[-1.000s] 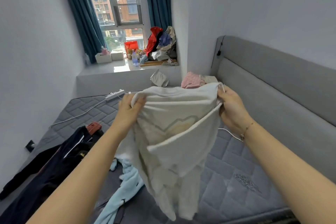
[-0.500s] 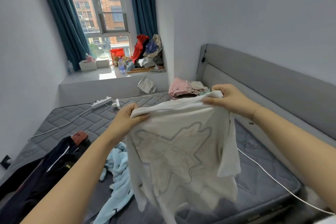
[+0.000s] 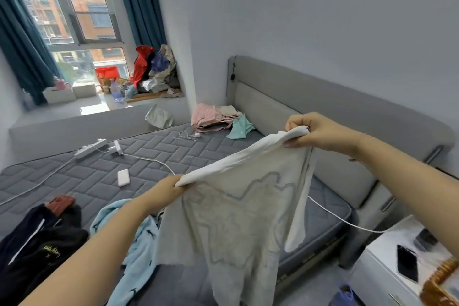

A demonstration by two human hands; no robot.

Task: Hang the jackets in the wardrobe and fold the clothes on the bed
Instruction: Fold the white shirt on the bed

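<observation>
- Left hand (image 3: 169, 190) pinching the top edge of a white shirt (image 3: 238, 211), fingers curled over the cloth.
- Right hand (image 3: 315, 131) gripping the same edge at its far end, higher than the left, fist closed round the bunched fabric.
- Shirt stretched between both hands, held in the air above the bed (image 3: 82, 176), hanging down with a faint grey outline print across its middle; one sleeve dangling below the right hand.
- Just under the left forearm, on the mattress: a pale blue garment (image 3: 134, 256), crumpled.
- Farther left: a dark jacket (image 3: 37, 243) with a reddish item (image 3: 60, 204) at its top edge.
- Beyond the shirt, flat on the mattress: a white power bank (image 3: 123, 177), a power strip (image 3: 90, 148) and a white cable (image 3: 149, 160).
- By the headboard (image 3: 323, 97), in the corner: a pile of pink, beige and mint clothes (image 3: 218, 119).
- On the window ledge (image 3: 74, 109): a heap of clothes (image 3: 154, 69), a bottle (image 3: 114, 90), white boxes (image 3: 59, 94).
- Lower right: a white nightstand (image 3: 382, 263) with a phone (image 3: 407, 266) on it, and a wicker basket (image 3: 439, 281) at the frame edge.
</observation>
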